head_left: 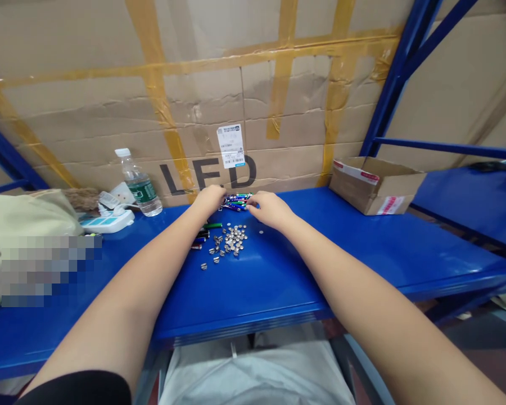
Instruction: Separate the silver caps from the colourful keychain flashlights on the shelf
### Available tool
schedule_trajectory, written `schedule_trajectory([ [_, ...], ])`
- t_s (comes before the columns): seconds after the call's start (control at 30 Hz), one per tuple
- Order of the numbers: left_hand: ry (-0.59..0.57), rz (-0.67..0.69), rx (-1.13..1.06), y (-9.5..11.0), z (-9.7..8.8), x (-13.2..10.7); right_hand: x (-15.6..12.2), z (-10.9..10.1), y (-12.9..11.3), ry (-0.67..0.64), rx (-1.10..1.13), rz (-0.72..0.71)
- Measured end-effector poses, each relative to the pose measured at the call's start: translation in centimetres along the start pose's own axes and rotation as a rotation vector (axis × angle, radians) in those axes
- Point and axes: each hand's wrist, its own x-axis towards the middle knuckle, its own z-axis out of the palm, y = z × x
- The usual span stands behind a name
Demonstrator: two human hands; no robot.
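Both my arms reach forward over a blue metal shelf [303,264]. My left hand [209,198] and my right hand [268,207] rest with fingers curled down on a small heap of coloured pen-like tubes [236,201] by the cardboard wall. What either hand grips is hidden under the fingers. Just in front of my hands lies a scatter of several small silver button cells [231,240]. A few more coloured tubes [203,235] lie to their left, under my left forearm.
A water bottle [139,183] stands at the back left beside a white device [107,220] and a cream cloth bag [23,225]. An open small cardboard box [373,185] sits at the back right. A big taped cardboard carton marked LED [211,171] forms the rear wall.
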Motion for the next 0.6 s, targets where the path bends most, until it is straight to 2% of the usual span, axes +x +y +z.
schedule_trajectory([
  [0.1,0.129,-0.043,-0.007,-0.1,-1.9,-1.0,0.1,0.4,0.1,0.036,0.070,-0.027],
  [0.17,0.322,-0.079,-0.209,0.2,-3.0,-2.7,0.0,0.8,-0.1,0.093,0.151,-0.060],
  [0.23,0.405,-0.143,-0.461,0.7,-3.6,-5.0,-0.1,1.0,-0.5,0.143,0.249,-0.101],
  [0.33,0.375,-0.192,-0.823,1.4,-3.6,-8.4,-0.3,1.3,-1.4,0.140,0.364,-0.178],
  [0.43,0.362,-0.181,-1.085,1.6,-3.2,-10.5,-0.4,1.2,-2.1,0.056,0.436,-0.206],
  [0.5,0.359,-0.170,-1.152,1.5,-3.0,-11.0,-0.5,0.9,-2.5,0.010,0.476,-0.172],
  [0.6,0.341,-0.164,-1.141,1.4,-3.1,-11.0,-0.6,0.5,-2.7,-0.026,0.554,-0.110],
])
